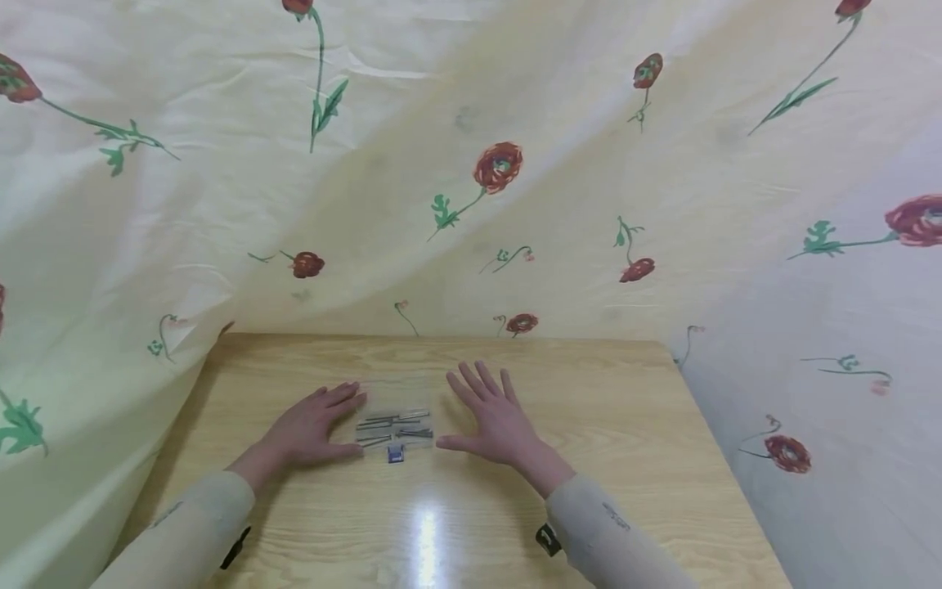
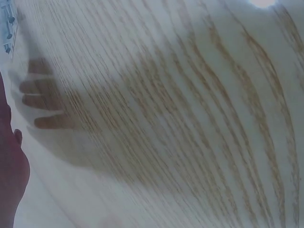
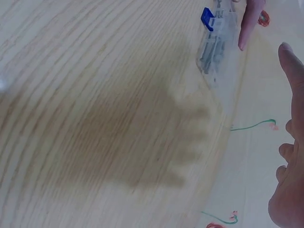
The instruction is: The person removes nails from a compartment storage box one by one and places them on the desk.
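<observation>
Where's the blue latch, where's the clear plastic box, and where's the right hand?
Blue latch [image 1: 396, 453]: head view, middle of its front.
Clear plastic box [image 1: 395, 396]: head view, its bare far part.
Right hand [image 1: 499, 421]: head view, back of it.

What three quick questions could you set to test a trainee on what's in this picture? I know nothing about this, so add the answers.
1. Pick one. The tab on the near edge of the clear case is: (a) red, (b) blue, (c) green.
2. True or false: the left hand and the right hand are both gripping the case.
3. In a few words: what shows inside the case?

Key
1. (b) blue.
2. False: the hands are open, one on each side of the case.
3. Several thin grey pieces that look like metal.
</observation>
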{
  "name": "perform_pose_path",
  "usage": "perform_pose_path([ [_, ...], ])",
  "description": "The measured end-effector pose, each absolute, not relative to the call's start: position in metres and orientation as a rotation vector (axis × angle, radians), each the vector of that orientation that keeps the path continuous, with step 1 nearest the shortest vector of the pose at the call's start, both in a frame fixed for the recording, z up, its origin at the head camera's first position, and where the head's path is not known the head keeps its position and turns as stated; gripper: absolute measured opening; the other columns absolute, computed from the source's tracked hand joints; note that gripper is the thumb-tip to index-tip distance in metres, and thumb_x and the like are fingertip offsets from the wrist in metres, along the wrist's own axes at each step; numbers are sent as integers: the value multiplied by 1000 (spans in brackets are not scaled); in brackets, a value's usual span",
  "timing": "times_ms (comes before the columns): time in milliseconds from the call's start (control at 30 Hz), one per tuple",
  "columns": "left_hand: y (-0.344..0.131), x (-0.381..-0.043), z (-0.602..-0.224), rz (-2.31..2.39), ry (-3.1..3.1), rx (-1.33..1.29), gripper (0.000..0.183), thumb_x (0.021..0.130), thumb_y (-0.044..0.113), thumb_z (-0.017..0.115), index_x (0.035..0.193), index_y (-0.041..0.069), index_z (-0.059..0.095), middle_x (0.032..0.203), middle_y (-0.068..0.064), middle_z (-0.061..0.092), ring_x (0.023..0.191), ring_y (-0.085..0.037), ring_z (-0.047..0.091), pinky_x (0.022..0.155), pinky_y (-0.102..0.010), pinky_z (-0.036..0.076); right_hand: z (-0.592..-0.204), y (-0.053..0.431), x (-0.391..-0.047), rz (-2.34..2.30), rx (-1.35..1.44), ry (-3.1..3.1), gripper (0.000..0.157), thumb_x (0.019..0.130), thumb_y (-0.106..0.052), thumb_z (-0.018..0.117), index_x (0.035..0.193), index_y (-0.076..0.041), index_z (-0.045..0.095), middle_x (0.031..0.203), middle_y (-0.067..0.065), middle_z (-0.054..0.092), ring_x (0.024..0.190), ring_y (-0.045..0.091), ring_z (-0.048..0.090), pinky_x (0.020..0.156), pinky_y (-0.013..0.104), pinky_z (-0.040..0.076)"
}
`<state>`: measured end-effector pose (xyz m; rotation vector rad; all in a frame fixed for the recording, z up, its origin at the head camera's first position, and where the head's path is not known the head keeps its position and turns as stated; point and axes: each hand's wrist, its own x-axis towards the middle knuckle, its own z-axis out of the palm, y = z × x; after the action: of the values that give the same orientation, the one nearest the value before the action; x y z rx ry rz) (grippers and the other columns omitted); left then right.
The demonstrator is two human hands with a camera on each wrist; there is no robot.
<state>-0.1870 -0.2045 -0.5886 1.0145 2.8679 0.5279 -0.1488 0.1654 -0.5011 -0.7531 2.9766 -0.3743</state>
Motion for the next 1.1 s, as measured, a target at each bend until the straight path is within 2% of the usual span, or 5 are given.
perform_pose_path([
  [167, -207, -186, -591, 526, 2859, 1000, 98, 89, 77, 68, 163, 16, 47, 172, -9, 38, 157, -31, 39, 129, -57, 29, -500, 156, -152, -365, -753, 2949, 108, 90, -74, 69, 172, -21, 24, 179, 5, 14, 166, 30, 3, 131, 61, -5],
  [400, -206, -185, -593, 531, 2880, 1041, 96, 89, 73, 70, 162, 14, 50, 170, -13, 40, 155, -35, 41, 127, -59, 32, -500, 149, -154, -334, -791, 2941, 108, 90, -75, 68, 172, -20, 25, 179, 6, 14, 166, 31, 7, 131, 65, 1],
  [600, -201, -185, -593, 556, 2882, 1037, 96, 90, 75, 67, 162, 15, 49, 171, -12, 38, 155, -38, 40, 127, -60, 30, -499, 146, -157, -336, -844, 2934, 105, 90, -74, 70, 170, -18, 31, 178, 7, 22, 166, 31, 11, 132, 63, 4],
  [900, -184, -183, -600, 576, 2870, 1013, 98, 89, 80, 64, 164, 20, 46, 172, -8, 36, 157, -34, 37, 130, -57, 26, -503, 141, -167, -295, -977, 2869, 95, 94, -68, 70, 168, -17, 37, 173, 8, 36, 163, 33, 25, 133, 57, 11],
  [1100, -173, -181, -601, 578, 2855, 1012, 98, 90, 80, 64, 165, 20, 44, 173, -7, 34, 159, -32, 34, 131, -55, 23, -504, 136, -173, -445, -1038, 2762, 74, 98, -50, 76, 159, -17, 53, 159, 10, 55, 150, 31, 48, 132, 54, 23],
])
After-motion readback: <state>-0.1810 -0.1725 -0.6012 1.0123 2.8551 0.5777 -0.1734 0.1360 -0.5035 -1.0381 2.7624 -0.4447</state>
